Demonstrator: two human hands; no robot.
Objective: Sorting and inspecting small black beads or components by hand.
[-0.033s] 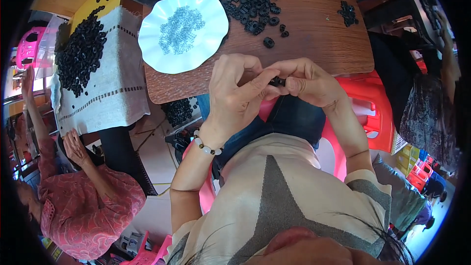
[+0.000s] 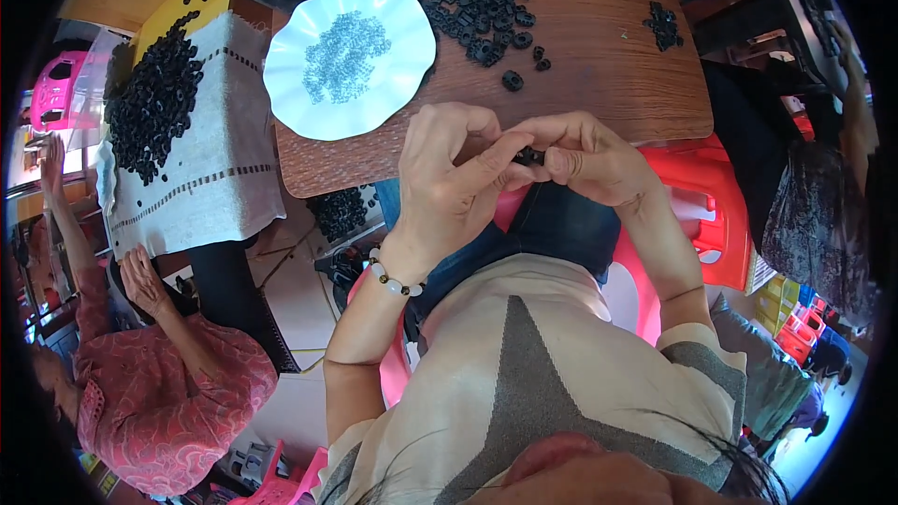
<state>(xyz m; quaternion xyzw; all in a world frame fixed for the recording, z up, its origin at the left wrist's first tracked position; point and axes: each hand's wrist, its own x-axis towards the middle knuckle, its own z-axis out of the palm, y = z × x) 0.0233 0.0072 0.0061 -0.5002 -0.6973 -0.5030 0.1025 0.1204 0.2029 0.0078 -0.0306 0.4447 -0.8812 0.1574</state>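
My left hand [image 2: 458,173], with a beaded bracelet [image 2: 396,282] at its wrist, meets my right hand [image 2: 596,157] just off the table's near edge, above my lap. Between their fingertips is a small black part [image 2: 529,156], pinched from both sides. Fingers cover most of it, so its exact shape is hidden. Just beyond my hands lies a loose black part [image 2: 512,80], round with holes. Farther back a heap of similar black parts [image 2: 477,14] spreads over the table. A white wavy-rimmed plate [image 2: 290,103] on the left carries many tiny clear pieces [image 2: 346,56].
The brown wooden table [image 2: 608,75] bears another small black pile [image 2: 663,26] at right. Leftward, a cloth-covered table [image 2: 224,150] holds a large black heap [image 2: 159,98], with a person in a red patterned top [image 2: 178,393] beside it. A red stool [image 2: 702,196] stands at right.
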